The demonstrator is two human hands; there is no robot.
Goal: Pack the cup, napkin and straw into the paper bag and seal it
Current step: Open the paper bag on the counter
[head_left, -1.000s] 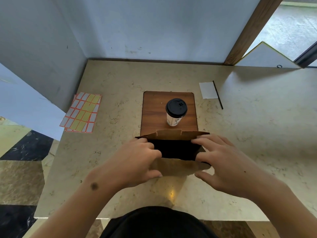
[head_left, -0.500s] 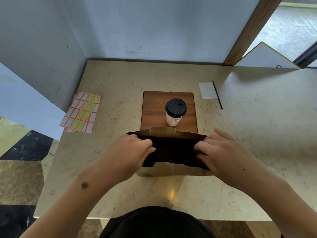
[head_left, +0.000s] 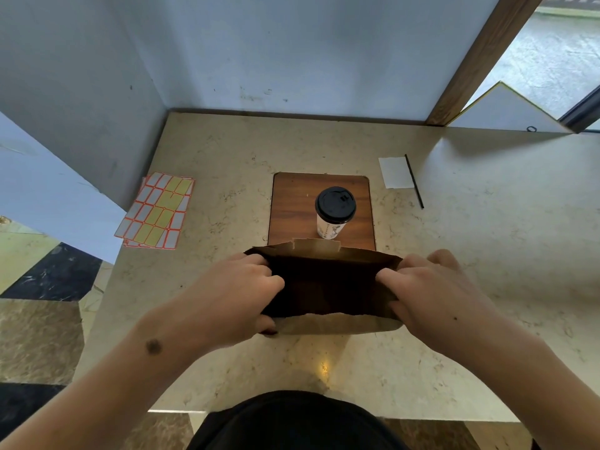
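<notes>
While both hands gripped the bag, it stood open in the lower middle of the frame, with its mouth wide and dark inside. There was one paper bag (head_left: 337, 324), one cup (head_left: 334, 212), one napkin (head_left: 394, 173), one straw (head_left: 414, 180), one wooden board (head_left: 292, 209) and one stack of sticker sheets (head_left: 156, 211), all on one table (head_left: 227, 151). The left hand (head_left: 227, 300) had its fingers curled tight on the left edge of the bag. The right hand (head_left: 435, 293) had its fingers pinched on the right edge.

Compared with a second before, the hands had moved out to the two ends of the bag. The mouth had been pulled wider and now looked more like a box. The cup, napkin and straw had not moved.

The bag was brown paper with a jagged top edge. The cup was white with a round black lid, and it stood upright on the board just behind the bag. The board was dark brown wood with rounded corners. The napkin was a flat white square in the upper right of the frame, and the thin black straw lay along its right side. The stickers were small white and yellow rectangles with orange borders, at the left. The table was smooth, pale stone with faint marks.
</notes>
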